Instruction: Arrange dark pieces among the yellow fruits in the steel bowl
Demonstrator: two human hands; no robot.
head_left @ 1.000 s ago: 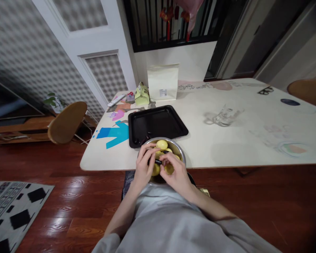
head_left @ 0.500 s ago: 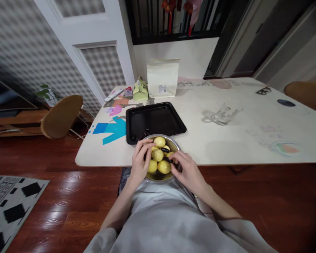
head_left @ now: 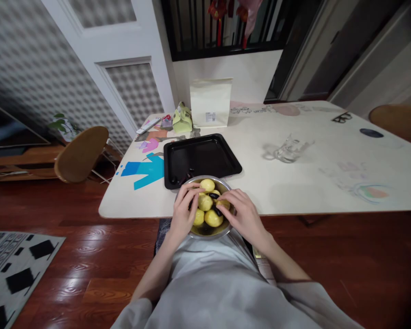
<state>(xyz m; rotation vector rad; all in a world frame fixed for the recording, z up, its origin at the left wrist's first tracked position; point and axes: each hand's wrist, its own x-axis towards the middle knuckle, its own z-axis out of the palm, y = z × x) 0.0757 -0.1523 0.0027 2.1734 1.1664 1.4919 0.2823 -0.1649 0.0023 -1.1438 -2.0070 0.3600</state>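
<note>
A metal bowl (head_left: 208, 236) at the table's front edge holds several round yellow fruits (head_left: 213, 218). Among them lie a dark oblong fruit (head_left: 213, 195) near the middle and another dark oblong fruit (head_left: 218, 210) lower down, both resembling long grapes. My left hand (head_left: 185, 209) curls over the bowl's left side, with something dark partly hidden between its thumb and fingers. From the right, my right hand (head_left: 240, 211) reaches over the fruit. Its fingertips are by the upper dark piece and its thumb is near the lower one, with a gap between them.
Behind the bowl lies a black baking tray (head_left: 203, 155) with a few dark pieces at its near left corner. A white paper bag (head_left: 210, 103), a green packet (head_left: 182, 119) and a remote control (head_left: 148, 125) stand farther back. A clear glass object (head_left: 288, 151) is at right.
My right hand has shifted slightly; its fingertips have moved from the lower dark fruit toward the upper one. My left hand stays at the bowl's left side.
</note>
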